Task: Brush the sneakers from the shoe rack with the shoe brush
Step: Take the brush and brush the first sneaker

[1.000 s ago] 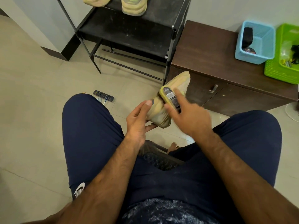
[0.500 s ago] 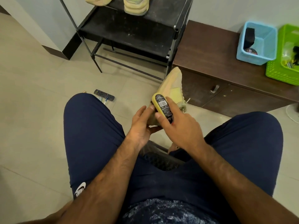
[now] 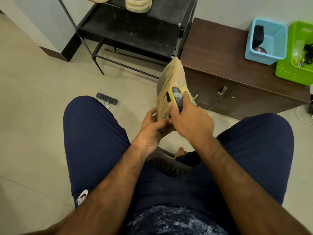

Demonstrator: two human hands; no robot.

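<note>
Tan suede sneaker (image 3: 171, 77) stands on end, lower end in the grip of the left hand (image 3: 150, 131); right hand (image 3: 189, 122) clasps yellow-backed shoe brush (image 3: 175, 96) against its side.

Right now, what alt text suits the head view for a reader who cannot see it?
A seated person's left hand grips the lower end of a beige sneaker while the right hand presses a yellow oval shoe brush against its side. A black metal shoe rack with more beige sneakers stands behind.

Left hand (image 3: 151, 131) curled in a grip, right hand (image 3: 188, 120) gripping beside it, forearms angled inward
</note>
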